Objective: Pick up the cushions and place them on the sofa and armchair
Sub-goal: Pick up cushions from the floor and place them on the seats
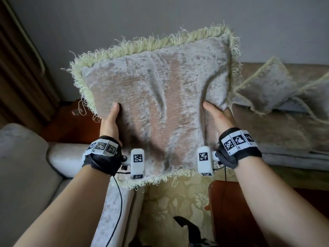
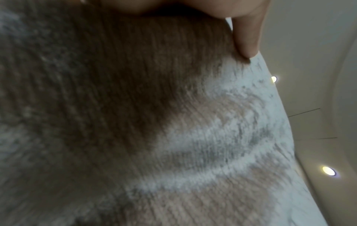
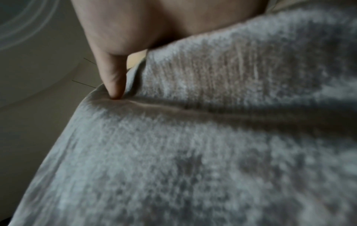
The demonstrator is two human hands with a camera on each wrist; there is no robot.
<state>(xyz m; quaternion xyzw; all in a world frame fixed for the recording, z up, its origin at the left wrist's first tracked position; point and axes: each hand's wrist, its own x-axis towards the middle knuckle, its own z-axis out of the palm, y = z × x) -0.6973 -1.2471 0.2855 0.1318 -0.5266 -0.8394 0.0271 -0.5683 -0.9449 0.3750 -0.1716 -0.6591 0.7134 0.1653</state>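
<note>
Holding a fringed cushion [image 1: 153,111] up in the air between them, the left hand [image 1: 110,122] and right hand [image 1: 218,115] each grip one side edge, thumbs pressed into the front face and the other fingers hidden behind; in the wrist views only a left thumb [image 2: 246,38] and a right thumb [image 3: 114,76] show, dimpling the plush fabric. A second cushion [image 1: 263,86] leans on the sofa [image 1: 284,136] at right, an armchair [image 1: 23,157] sits at lower left, and the wristbands [image 1: 238,141] carry square coded markers with no readable writing.
</note>
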